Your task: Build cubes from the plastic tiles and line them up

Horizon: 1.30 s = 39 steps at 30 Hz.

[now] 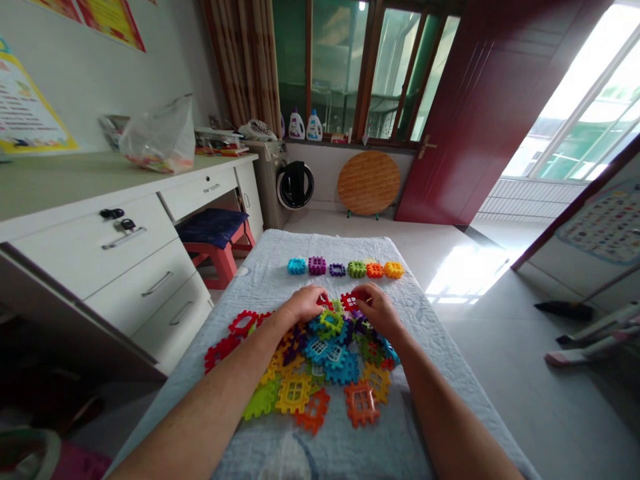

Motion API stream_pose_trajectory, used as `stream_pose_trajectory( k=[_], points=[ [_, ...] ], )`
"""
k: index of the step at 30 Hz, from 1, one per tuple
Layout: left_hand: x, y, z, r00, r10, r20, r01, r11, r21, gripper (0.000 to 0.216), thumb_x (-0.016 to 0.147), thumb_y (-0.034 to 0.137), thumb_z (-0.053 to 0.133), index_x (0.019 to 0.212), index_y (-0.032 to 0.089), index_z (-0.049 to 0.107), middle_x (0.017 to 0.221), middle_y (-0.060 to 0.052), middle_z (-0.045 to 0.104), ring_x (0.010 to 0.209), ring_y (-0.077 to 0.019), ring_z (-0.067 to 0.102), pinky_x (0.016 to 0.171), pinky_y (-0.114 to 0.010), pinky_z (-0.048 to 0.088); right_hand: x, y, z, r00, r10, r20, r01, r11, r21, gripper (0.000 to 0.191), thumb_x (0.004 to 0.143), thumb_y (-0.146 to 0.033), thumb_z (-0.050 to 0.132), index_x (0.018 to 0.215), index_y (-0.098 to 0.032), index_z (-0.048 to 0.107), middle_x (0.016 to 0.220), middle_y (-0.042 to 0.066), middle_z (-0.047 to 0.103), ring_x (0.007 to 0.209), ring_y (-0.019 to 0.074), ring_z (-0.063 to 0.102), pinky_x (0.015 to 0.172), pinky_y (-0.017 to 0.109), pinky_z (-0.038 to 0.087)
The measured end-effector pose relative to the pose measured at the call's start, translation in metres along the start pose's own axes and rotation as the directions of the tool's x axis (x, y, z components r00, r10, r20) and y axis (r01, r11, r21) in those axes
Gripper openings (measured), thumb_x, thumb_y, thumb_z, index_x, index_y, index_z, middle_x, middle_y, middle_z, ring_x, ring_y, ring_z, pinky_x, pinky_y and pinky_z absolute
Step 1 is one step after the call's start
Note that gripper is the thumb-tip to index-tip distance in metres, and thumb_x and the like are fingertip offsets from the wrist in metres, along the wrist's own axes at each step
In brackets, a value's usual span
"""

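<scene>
At the far side of a heap of interlocking plastic window tiles (333, 353), both of my hands work close together. My left hand (304, 304) has its fingers closed on a red tile (324, 302), largely hidden by them. A second red tile (349, 302), with a window grid, is pinched by my right hand (377, 308). Beneath and around them lie blue, yellow, green, purple and orange tiles. Loose red tiles (243, 323) rest beside my left forearm. Beyond the hands stands a row of small colour-sorted stacks, among them a purple stack (317, 265) and a yellow stack (394, 269).
A light-blue cloth (285, 241) covers the table. On the left are a white desk (65, 180) with a plastic bag (163, 140) and a red stool (227, 260). A washing machine (273, 177), round wooden tabletop (369, 181) and red door (465, 113) stand behind.
</scene>
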<state>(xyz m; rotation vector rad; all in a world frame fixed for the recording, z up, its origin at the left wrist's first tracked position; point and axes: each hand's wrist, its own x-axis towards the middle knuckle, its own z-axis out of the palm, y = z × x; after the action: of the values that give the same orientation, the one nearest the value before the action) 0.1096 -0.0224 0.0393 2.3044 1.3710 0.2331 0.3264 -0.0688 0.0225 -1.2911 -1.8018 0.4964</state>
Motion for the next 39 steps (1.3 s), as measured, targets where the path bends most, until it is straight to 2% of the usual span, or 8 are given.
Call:
stream_pose_trajectory(
  k=[4, 10, 15, 18, 21, 25, 30, 39],
  points=[
    [-0.005, 0.002, -0.004, 0.998, 0.021, -0.062, -0.025, 0.998, -0.065, 0.017, 0.068, 0.015, 0.059, 0.084, 0.018, 0.066, 0.090, -0.005, 0.067, 0.087, -0.0193, 0.062, 0.079, -0.026, 0.048, -0.001, -0.003, -0.003, 0.999, -0.033, -0.028, 0.032, 0.998, -0.062, 0.015, 0.075, -0.013, 0.053, 0.084, -0.019, 0.063, 0.082, 0.002, 0.056, 0.074, 0.0147, 0.054, 0.069, 0.027, 0.043],
    [-0.016, 0.000, -0.012, 0.985, 0.045, -0.164, -0.076, 0.979, -0.188, 0.017, 0.077, 0.014, 0.048, 0.090, 0.018, 0.060, 0.087, -0.003, 0.067, 0.082, -0.0157, 0.062, 0.077, -0.024, 0.047, -0.007, -0.017, -0.005, 0.951, -0.091, 0.295, 0.136, 0.981, -0.135, 0.022, 0.069, -0.010, 0.057, 0.087, -0.019, 0.066, 0.086, 0.003, 0.061, 0.081, 0.0173, 0.056, 0.078, 0.030, 0.043],
    [-0.028, -0.006, -0.027, 0.938, 0.029, -0.344, -0.159, 0.920, -0.357, 0.019, 0.086, 0.024, 0.043, 0.098, 0.019, 0.057, 0.093, -0.003, 0.065, 0.084, -0.0159, 0.061, 0.079, -0.027, 0.047, -0.007, -0.022, -0.010, 0.909, -0.096, 0.406, 0.150, 0.983, -0.105, 0.033, 0.065, -0.006, 0.053, 0.090, -0.022, 0.067, 0.093, 0.002, 0.066, 0.092, 0.0207, 0.057, 0.091, 0.035, 0.040],
    [-0.038, -0.003, -0.033, 0.942, 0.006, -0.335, -0.149, 0.904, -0.401, 0.022, 0.088, 0.027, 0.043, 0.101, 0.019, 0.058, 0.096, -0.003, 0.066, 0.088, -0.0170, 0.060, 0.080, -0.027, 0.047, -0.008, -0.020, -0.010, 0.912, -0.064, 0.406, 0.133, 0.981, -0.143, 0.033, 0.066, -0.008, 0.055, 0.093, -0.023, 0.067, 0.094, 0.002, 0.067, 0.095, 0.0223, 0.055, 0.091, 0.037, 0.039],
    [-0.050, 0.005, -0.030, 0.988, 0.057, -0.147, -0.109, 0.921, -0.374, 0.024, 0.087, 0.027, 0.044, 0.104, 0.019, 0.059, 0.093, -0.003, 0.066, 0.084, -0.0166, 0.061, 0.077, -0.027, 0.048, -0.009, -0.017, -0.008, 0.920, -0.053, 0.389, 0.129, 0.977, -0.171, 0.028, 0.069, -0.012, 0.059, 0.094, -0.022, 0.066, 0.092, 0.003, 0.066, 0.094, 0.0221, 0.055, 0.090, 0.038, 0.040],
    [-0.066, 0.014, -0.023, 0.986, 0.155, -0.063, -0.163, 0.976, -0.146, 0.030, 0.082, 0.020, 0.049, 0.109, 0.020, 0.061, 0.114, -0.006, 0.064, 0.108, -0.0208, 0.056, 0.099, -0.032, 0.041, -0.010, -0.017, -0.008, 0.942, -0.055, 0.330, 0.115, 0.980, -0.165, 0.033, 0.068, -0.014, 0.062, 0.100, -0.020, 0.062, 0.096, 0.004, 0.063, 0.092, 0.0206, 0.055, 0.087, 0.037, 0.042],
    [-0.088, 0.010, -0.026, 0.991, 0.134, 0.004, -0.134, 0.991, -0.018, 0.070, 0.071, 0.033, 0.068, 0.135, 0.018, 0.044, 0.138, -0.011, 0.050, 0.128, -0.0273, 0.043, 0.109, -0.040, 0.033, -0.010, -0.030, -0.004, 0.967, -0.133, 0.217, 0.154, 0.985, -0.081, 0.036, 0.070, -0.014, 0.064, 0.105, -0.020, 0.057, 0.099, 0.004, 0.060, 0.091, 0.0187, 0.057, 0.084, 0.034, 0.045],
    [-0.101, -0.009, -0.011, 0.973, 0.080, -0.215, -0.116, 0.981, -0.159, 0.101, 0.062, 0.045, 0.079, 0.145, 0.020, 0.027, 0.147, -0.015, 0.039, 0.134, -0.0317, 0.038, 0.110, -0.047, 0.032, -0.017, -0.073, 0.035, 0.901, -0.368, 0.231, 0.394, 0.916, -0.079, 0.047, 0.074, -0.017, 0.065, 0.120, -0.023, 0.053, 0.118, 0.007, 0.060, 0.108, 0.0244, 0.051, 0.094, 0.042, 0.039]
  ],
)
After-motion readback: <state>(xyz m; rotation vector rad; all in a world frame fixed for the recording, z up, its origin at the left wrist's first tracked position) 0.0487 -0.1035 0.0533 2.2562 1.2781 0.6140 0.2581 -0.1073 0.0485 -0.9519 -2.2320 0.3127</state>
